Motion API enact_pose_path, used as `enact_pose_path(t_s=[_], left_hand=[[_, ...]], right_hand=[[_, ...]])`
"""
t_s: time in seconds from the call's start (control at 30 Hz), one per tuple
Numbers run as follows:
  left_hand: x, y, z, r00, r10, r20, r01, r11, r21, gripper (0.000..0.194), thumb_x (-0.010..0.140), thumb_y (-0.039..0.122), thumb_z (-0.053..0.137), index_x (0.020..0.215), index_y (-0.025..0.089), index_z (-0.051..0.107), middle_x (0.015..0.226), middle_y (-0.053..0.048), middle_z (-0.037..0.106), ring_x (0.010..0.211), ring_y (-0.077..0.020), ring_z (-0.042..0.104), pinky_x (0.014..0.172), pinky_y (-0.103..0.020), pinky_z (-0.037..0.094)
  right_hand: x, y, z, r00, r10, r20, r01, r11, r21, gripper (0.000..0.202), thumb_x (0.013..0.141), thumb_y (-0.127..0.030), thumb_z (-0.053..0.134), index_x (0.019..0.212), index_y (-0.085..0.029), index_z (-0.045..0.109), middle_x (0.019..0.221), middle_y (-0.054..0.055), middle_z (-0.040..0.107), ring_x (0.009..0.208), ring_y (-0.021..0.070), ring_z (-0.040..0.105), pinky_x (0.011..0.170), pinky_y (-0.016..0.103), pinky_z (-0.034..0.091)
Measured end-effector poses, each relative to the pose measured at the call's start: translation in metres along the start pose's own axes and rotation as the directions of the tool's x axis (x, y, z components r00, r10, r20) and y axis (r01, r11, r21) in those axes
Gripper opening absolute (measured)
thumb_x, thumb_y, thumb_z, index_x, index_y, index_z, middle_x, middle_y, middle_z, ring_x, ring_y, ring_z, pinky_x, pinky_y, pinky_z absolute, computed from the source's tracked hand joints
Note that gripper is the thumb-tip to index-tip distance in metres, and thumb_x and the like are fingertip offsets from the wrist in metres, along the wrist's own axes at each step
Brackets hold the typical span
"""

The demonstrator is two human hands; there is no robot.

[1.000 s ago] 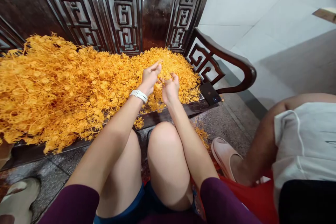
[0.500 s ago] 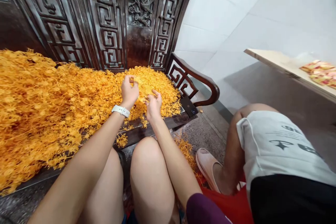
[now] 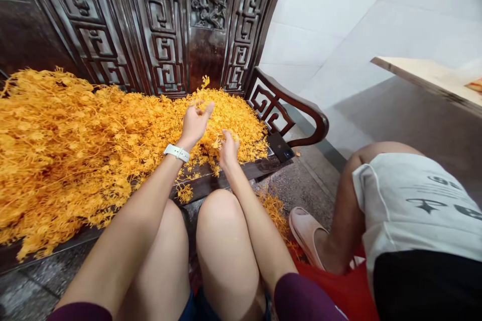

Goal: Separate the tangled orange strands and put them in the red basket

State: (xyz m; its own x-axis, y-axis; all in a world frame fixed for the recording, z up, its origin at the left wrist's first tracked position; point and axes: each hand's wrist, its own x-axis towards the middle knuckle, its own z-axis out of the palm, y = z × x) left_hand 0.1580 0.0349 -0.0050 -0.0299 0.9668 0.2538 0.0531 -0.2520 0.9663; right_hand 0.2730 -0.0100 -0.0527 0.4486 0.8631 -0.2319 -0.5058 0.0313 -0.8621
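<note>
Orange sprigs (image 3: 94, 145), heaped on carved wood settee (image 3: 207, 57), 9 o'clock of view ctr.; L. hand (image 3: 194, 124), fingers apart; R. hand (image 3: 229, 150) at L.'s 4 o'clock, grip unclear; step: prob. separating sprigs; next likely needs light pinch.

A single view, from the person's head, looks forward and steeply down past the knees (image 3: 226, 225), close to the bench (image 3: 259, 166) spanning left and centre; the wall (image 3: 316, 15) fills the upper right.
</note>
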Motion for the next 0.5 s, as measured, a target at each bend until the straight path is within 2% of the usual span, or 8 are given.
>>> enact_pose_path(t_s=[0.07, 0.13, 0.17, 0.23, 0.33, 0.43, 0.5], left_hand=[[-0.001, -0.003, 0.0, 1.0, -0.014, 0.012, 0.013, 0.999, 0.04, 0.078, 0.082, 0.044, 0.086, 0.146, 0.018, 0.049, 0.106, -0.009, 0.066, 0.075, -0.0161, 0.058, 0.071, -0.032, 0.048], [-0.002, -0.005, -0.003, 0.993, -0.031, 0.115, 0.016, 0.992, 0.128, 0.093, 0.077, 0.025, 0.088, 0.157, 0.023, 0.04, 0.127, -0.013, 0.065, 0.072, -0.0141, 0.055, 0.072, -0.034, 0.051], [-0.002, -0.006, -0.005, 0.986, -0.026, 0.166, -0.004, 0.984, 0.179, 0.093, 0.078, 0.02, 0.085, 0.159, 0.025, 0.039, 0.133, -0.014, 0.063, 0.07, -0.0136, 0.053, 0.073, -0.036, 0.053], [-0.002, -0.007, -0.011, 0.98, 0.04, 0.197, -0.096, 0.954, 0.283, 0.083, 0.083, 0.013, 0.079, 0.158, 0.025, 0.046, 0.134, -0.015, 0.062, 0.076, -0.0162, 0.056, 0.084, -0.041, 0.056], [0.0, -0.01, -0.02, 0.963, 0.19, 0.192, -0.252, 0.887, 0.388, 0.054, 0.09, 0.013, 0.072, 0.142, 0.023, 0.066, 0.122, -0.013, 0.061, 0.103, -0.0246, 0.062, 0.109, -0.049, 0.05], [-0.002, -0.009, -0.024, 0.935, 0.246, 0.256, -0.334, 0.857, 0.393, 0.028, 0.095, 0.023, 0.07, 0.122, 0.024, 0.079, 0.122, -0.011, 0.057, 0.123, -0.027, 0.059, 0.118, -0.05, 0.045], [-0.005, -0.005, -0.022, 0.92, 0.25, 0.302, -0.357, 0.852, 0.382, 0.024, 0.095, 0.034, 0.072, 0.114, 0.023, 0.082, 0.127, -0.011, 0.053, 0.129, -0.0277, 0.056, 0.12, -0.048, 0.044]], right_hand=[[0.001, -0.006, -0.002, 0.999, -0.031, -0.026, 0.033, 0.997, 0.064, 0.04, 0.073, -0.035, 0.078, 0.101, -0.024, 0.052, 0.08, -0.009, 0.06, 0.062, 0.0087, 0.061, 0.054, 0.019, 0.046], [0.0, -0.014, -0.007, 0.998, -0.049, -0.027, 0.052, 0.989, 0.136, 0.034, 0.076, -0.035, 0.075, 0.098, -0.024, 0.052, 0.079, -0.008, 0.058, 0.063, 0.01, 0.063, 0.057, 0.021, 0.049], [0.0, -0.019, -0.009, 0.998, -0.057, -0.023, 0.06, 0.984, 0.165, 0.029, 0.078, -0.036, 0.072, 0.097, -0.024, 0.052, 0.08, -0.007, 0.058, 0.064, 0.0106, 0.064, 0.059, 0.022, 0.051], [-0.002, -0.027, -0.013, 0.996, -0.092, -0.009, 0.091, 0.975, 0.201, 0.021, 0.081, -0.033, 0.068, 0.093, -0.024, 0.053, 0.084, -0.005, 0.06, 0.068, 0.0112, 0.066, 0.064, 0.024, 0.055], [-0.007, -0.035, -0.012, 0.985, -0.164, 0.056, 0.15, 0.969, 0.198, 0.017, 0.08, -0.023, 0.069, 0.091, -0.024, 0.056, 0.086, -0.004, 0.061, 0.073, 0.0111, 0.067, 0.072, 0.025, 0.058], [-0.013, -0.038, -0.006, 0.973, -0.185, 0.139, 0.157, 0.969, 0.19, 0.019, 0.081, -0.02, 0.071, 0.094, -0.024, 0.057, 0.089, -0.003, 0.064, 0.078, 0.011, 0.067, 0.077, 0.026, 0.058], [-0.017, -0.038, 0.0, 0.969, -0.192, 0.157, 0.162, 0.969, 0.186, 0.017, 0.083, -0.022, 0.069, 0.096, -0.024, 0.057, 0.095, -0.001, 0.066, 0.08, 0.0112, 0.067, 0.078, 0.026, 0.058]])
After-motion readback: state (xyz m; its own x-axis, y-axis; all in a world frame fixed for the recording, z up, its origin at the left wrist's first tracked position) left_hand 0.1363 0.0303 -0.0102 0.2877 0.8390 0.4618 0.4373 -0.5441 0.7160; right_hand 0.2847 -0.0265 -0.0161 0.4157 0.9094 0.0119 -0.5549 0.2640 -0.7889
